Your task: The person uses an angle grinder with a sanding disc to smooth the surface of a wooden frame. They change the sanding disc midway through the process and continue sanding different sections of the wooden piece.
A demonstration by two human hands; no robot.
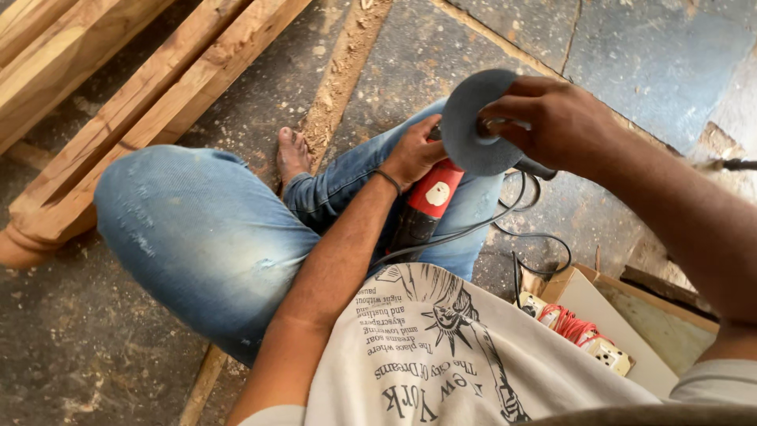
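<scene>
I sit cross-legged on a dusty stone floor in blue jeans. A red and black angle grinder rests on my lap, head pointing away. My left hand grips the grinder's body near its head. A round grey disc sits on the grinder's spindle, facing me. My right hand has its fingers on the centre of the disc, pinching at the hub. What the fingertips hold there is hidden. The grinder's black cable loops off to the right.
Long wooden beams lie on the floor at upper left. A thin wooden strip runs past my bare foot. At lower right lie a flat board and a socket strip with red wire.
</scene>
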